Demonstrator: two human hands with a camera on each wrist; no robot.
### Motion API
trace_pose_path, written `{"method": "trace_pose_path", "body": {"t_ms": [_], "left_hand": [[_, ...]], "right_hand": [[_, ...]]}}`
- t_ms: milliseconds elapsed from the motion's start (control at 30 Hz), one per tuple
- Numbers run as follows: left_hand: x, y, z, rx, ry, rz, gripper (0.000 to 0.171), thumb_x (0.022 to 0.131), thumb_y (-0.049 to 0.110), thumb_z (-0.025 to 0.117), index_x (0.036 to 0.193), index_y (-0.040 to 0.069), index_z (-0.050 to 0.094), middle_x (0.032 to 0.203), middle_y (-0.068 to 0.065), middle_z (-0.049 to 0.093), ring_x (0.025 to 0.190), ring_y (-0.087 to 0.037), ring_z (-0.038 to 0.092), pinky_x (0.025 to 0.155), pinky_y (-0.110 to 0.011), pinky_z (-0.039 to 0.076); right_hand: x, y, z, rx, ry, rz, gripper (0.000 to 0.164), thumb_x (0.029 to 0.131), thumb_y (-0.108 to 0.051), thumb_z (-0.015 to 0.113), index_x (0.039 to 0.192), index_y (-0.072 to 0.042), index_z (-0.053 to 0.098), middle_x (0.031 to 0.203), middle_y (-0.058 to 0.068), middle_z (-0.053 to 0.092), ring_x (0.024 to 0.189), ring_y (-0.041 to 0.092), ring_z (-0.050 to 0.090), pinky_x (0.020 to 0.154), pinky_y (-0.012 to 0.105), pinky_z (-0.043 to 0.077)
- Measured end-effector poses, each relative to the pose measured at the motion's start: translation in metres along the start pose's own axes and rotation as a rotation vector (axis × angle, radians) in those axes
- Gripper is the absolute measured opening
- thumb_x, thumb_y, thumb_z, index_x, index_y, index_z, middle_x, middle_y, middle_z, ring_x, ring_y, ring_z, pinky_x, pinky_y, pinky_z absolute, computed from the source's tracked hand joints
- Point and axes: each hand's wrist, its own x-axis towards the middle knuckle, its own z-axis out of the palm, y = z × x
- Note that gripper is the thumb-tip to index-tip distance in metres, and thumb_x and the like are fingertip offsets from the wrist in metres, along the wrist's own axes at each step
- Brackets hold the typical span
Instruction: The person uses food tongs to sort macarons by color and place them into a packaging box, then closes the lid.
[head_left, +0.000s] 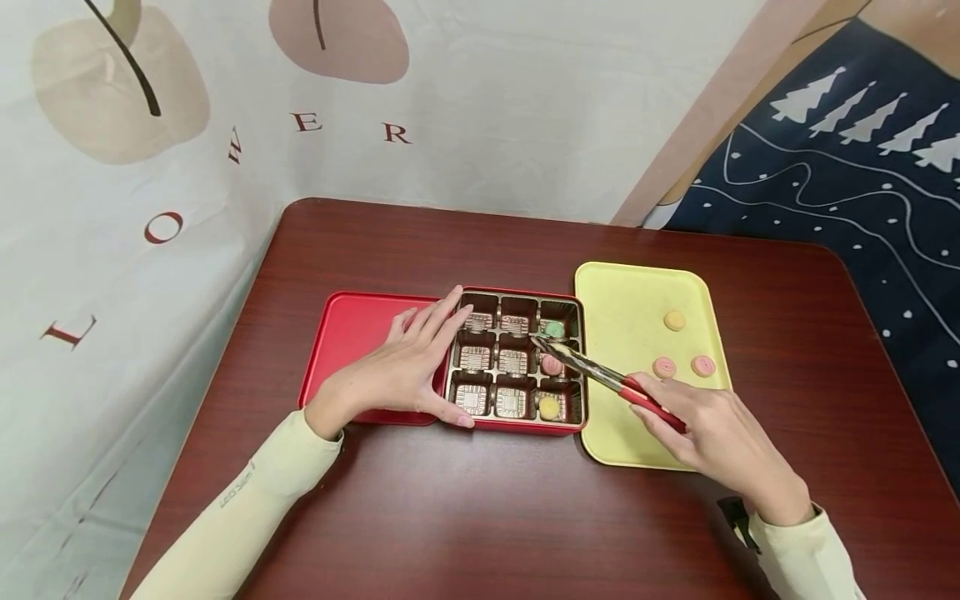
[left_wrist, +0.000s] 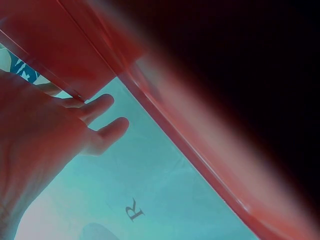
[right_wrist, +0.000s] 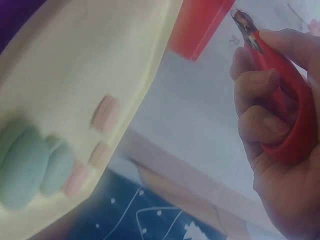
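My left hand (head_left: pixel 408 362) rests along the left side of the red box (head_left: pixel 517 427), its fingers spread and its thumb at the near left corner. A dark divided insert fills the box; its right column holds a green macaron (head_left: pixel 554 329), a pink macaron (head_left: pixel 551 365) and a yellow macaron (head_left: pixel 550 407). My right hand (head_left: pixel 712 429) grips red-handled metal tongs (head_left: pixel 600 373), fingers curled round the handles (right_wrist: pixel 287 100). The tongs' tips lie over the box by the pink macaron; I cannot tell whether they touch anything.
The yellow tray (head_left: pixel 626 304) right of the box holds a yellow macaron (head_left: pixel 674 320) and two pink ones (head_left: pixel 663 367). Green macarons (right_wrist: pixel 25 165) on it show in the right wrist view. The red lid (head_left: pixel 352 333) lies left of the box, partly under my left hand.
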Motion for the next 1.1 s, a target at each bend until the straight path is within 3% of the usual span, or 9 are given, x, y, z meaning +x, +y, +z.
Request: {"method": "trace_pose_path", "body": {"t_ms": [233, 433, 1100], "left_hand": [[0.002, 0.001, 0.000, 0.003, -0.007, -0.004, 0.152, 0.071, 0.086, 0.083, 0.175, 0.006, 0.006, 0.182, -0.013, -0.011, 0.163, -0.038, 0.014, 0.125, -0.066, 0.011], [0.003, 0.002, -0.001, 0.000, -0.012, -0.004, 0.153, 0.071, 0.086, 0.084, 0.175, 0.006, 0.005, 0.182, -0.012, -0.012, 0.163, -0.038, 0.013, 0.125, -0.066, 0.011], [0.001, 0.001, -0.001, 0.000, -0.008, -0.012, 0.153, 0.070, 0.085, 0.085, 0.175, 0.007, 0.006, 0.182, -0.014, -0.010, 0.163, -0.038, 0.014, 0.125, -0.065, 0.012]], "right_hand": [[0.006, -0.012, 0.013, 0.072, 0.012, -0.070, 0.047, 0.114, -0.050, 0.053, 0.131, -0.012, 0.077, 0.086, -0.016, 0.064, 0.063, -0.002, 0.049, 0.052, 0.016, 0.040], [0.005, -0.019, 0.021, 0.071, -0.004, -0.092, 0.043, 0.115, -0.049, 0.052, 0.130, -0.017, 0.076, 0.080, -0.019, 0.055, 0.060, -0.005, 0.042, 0.050, 0.013, 0.032], [-0.004, -0.028, 0.029, 0.052, -0.024, -0.127, 0.046, 0.117, -0.047, 0.047, 0.132, -0.013, 0.075, 0.079, -0.016, 0.056, 0.060, 0.000, 0.046, 0.051, 0.017, 0.038]]}}
